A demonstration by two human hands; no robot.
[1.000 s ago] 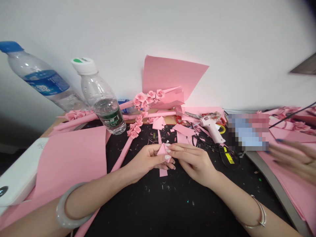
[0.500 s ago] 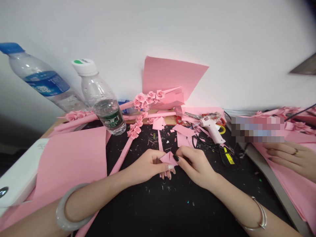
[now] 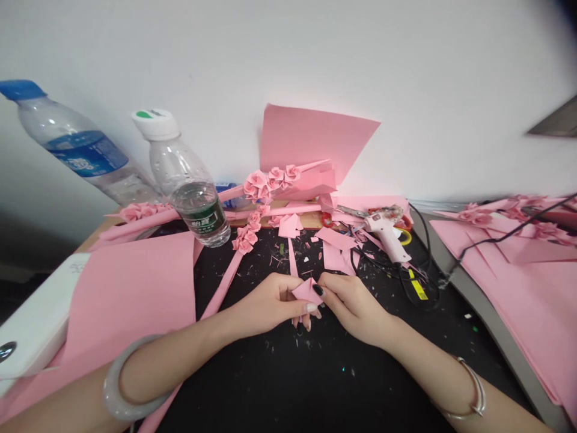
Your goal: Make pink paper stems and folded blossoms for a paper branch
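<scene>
A small folded piece of pink paper (image 3: pixel 306 291) is held between my two hands above the black mat (image 3: pixel 279 373). My left hand (image 3: pixel 280 300) pinches its left and lower edge, thumb on top and fingers underneath. At the paper's right edge my right hand (image 3: pixel 350 304) is closed, the dark-nailed thumb pressing on the fold and the other fingers curled behind. A narrow pink strip (image 3: pixel 293 255) lies on the mat just beyond. Further back are several pink paper roses (image 3: pixel 246 237) on a rolled paper stem (image 3: pixel 224 285).
A clear bottle (image 3: pixel 189 180) and a blue-capped bottle (image 3: pixel 81 144) stand at left, near a white box (image 3: pixel 40 307). A glue gun (image 3: pixel 386 236) with black cable lies back right, beside paper scraps (image 3: pixel 336 240). Pink sheets (image 3: pixel 523 300) lie at right.
Another person's hand has gone from the right side, uncovering the pink sheets and roses there. My right thumb has shifted slightly left on the folded paper; my left hand barely moves.
</scene>
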